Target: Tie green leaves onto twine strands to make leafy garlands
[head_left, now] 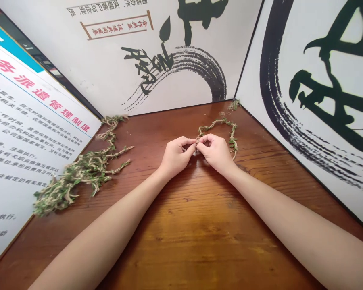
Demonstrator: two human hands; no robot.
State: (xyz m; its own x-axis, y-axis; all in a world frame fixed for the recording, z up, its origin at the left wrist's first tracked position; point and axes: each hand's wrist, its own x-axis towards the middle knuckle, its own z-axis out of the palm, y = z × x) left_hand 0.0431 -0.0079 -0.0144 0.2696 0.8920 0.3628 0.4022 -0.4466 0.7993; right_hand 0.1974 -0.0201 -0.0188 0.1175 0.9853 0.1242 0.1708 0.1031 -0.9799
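Both hands meet over the middle of the table, fingertips almost touching. My left hand and my right hand each pinch the end part of a twine cord with green leaves. From the fingers the cord loops back behind my right hand and comes down along its right side onto the table. Exactly how the end lies between the fingertips is too small to make out. Left of my hands lies a heap of the same leafy twine, with a strand trailing toward the back corner.
The brown wooden table is walled in by a board with printed text on the left, a white panel with brush lettering behind, and another white panel on the right. A small green tuft lies in the back right corner.
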